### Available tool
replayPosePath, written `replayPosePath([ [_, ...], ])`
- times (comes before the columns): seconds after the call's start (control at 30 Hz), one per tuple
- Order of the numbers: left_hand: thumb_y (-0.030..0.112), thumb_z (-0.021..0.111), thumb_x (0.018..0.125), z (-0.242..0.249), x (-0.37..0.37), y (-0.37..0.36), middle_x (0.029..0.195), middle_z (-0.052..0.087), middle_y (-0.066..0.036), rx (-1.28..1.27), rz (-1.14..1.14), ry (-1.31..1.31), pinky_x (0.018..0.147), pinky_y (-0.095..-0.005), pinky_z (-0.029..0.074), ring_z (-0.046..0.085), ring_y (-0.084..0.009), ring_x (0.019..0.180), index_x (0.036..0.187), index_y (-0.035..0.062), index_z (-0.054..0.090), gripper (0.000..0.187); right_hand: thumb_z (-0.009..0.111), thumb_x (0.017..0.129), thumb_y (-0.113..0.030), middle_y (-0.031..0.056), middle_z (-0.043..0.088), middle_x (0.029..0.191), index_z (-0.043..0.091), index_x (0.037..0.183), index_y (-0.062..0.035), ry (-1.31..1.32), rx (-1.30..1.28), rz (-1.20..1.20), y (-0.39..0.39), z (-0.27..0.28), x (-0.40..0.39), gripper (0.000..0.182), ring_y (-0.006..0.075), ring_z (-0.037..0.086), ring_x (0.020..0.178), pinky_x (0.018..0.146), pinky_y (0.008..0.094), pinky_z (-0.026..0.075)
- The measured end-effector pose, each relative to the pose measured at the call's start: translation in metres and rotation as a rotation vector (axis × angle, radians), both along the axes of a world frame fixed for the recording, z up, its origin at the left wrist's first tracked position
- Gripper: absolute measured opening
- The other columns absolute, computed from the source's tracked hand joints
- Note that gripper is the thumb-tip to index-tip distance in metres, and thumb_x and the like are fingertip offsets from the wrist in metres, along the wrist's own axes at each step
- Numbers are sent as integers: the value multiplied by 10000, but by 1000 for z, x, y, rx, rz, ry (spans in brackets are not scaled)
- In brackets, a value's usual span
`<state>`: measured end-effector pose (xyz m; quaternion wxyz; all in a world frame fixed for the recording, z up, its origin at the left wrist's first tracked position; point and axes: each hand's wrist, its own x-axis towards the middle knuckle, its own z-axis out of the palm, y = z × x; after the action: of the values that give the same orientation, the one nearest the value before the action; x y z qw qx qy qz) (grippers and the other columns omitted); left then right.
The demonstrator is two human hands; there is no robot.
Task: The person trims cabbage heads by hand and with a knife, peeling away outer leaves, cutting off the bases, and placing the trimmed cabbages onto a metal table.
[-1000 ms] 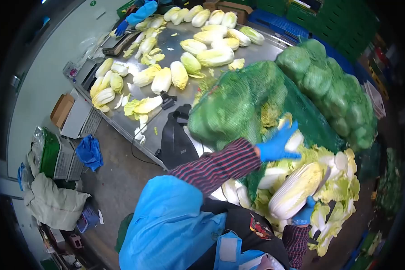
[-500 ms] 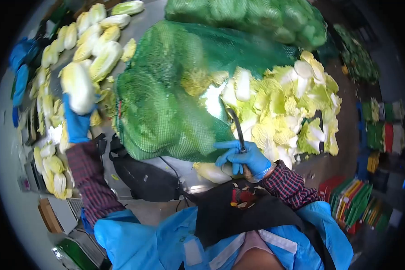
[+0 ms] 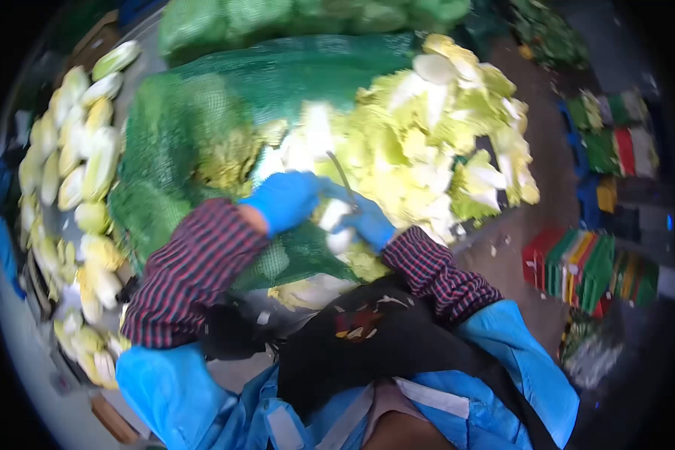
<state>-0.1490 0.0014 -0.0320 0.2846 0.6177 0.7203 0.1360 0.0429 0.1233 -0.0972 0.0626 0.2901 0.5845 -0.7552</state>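
My left hand [image 3: 283,201], in a blue glove, is over the green mesh bag [image 3: 277,101] near its opening. Motion blur hides its fingertips and anything between them. Beside it, my gloved right hand [image 3: 366,222] is closed on a curved knife [image 3: 340,174], whose thin blade points up and left. A pale cabbage piece [image 3: 339,240] lies against the right hand's fingers. Heads of napa cabbage fill the bag's left part. Loose yellow-green cabbage leaves [image 3: 397,161] are piled to the right of both hands.
Trimmed napa cabbages [image 3: 101,161] lie in rows along the left. More full green mesh bags [image 3: 277,22] stand at the back. One cabbage [image 3: 311,291] rests by the table's near edge. Coloured crates [image 3: 574,262] are on the floor at right.
My left hand has come from the left side, where it held a napa cabbage, to the bag beside my right hand. That cabbage is no longer seen in it. The view has shifted.
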Motion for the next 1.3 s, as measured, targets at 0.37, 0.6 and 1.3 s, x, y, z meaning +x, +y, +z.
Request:
replayPosePath([
  [0.37, 237, 594, 875, 0, 4, -74, 982, 633, -198, 28, 432, -9, 805, -465, 491, 617, -380, 876, 1186, 81, 586, 348, 480, 828, -29, 172, 669, 882, 580, 1301, -243, -156, 1281, 62, 267, -70, 56, 528, 244, 608, 660, 629, 371, 472],
  [0.6, 217, 583, 840, 6, -108, -11, 1079, 602, -227, -17, 356, 504, 873, -459, 466, 581, -379, 1011, 1163, 57, 577, 360, 535, 868, -17, 26, 641, 1109, 568, 1294, -108, 96, 812, -370, 264, 40, -7, 437, 28, 529, 702, 512, 174, 439],
  [1.3, 603, 531, 839, 24, -188, 88, 1067, 649, -235, -144, 314, 219, 887, -443, 474, 623, -367, 996, 998, 24, 699, 623, 583, 866, -36, 50, 683, 985, 518, 1322, -51, 82, -27, 43, 80, 33, -95, 461, 28, 503, 545, 459, 175, 428],
])
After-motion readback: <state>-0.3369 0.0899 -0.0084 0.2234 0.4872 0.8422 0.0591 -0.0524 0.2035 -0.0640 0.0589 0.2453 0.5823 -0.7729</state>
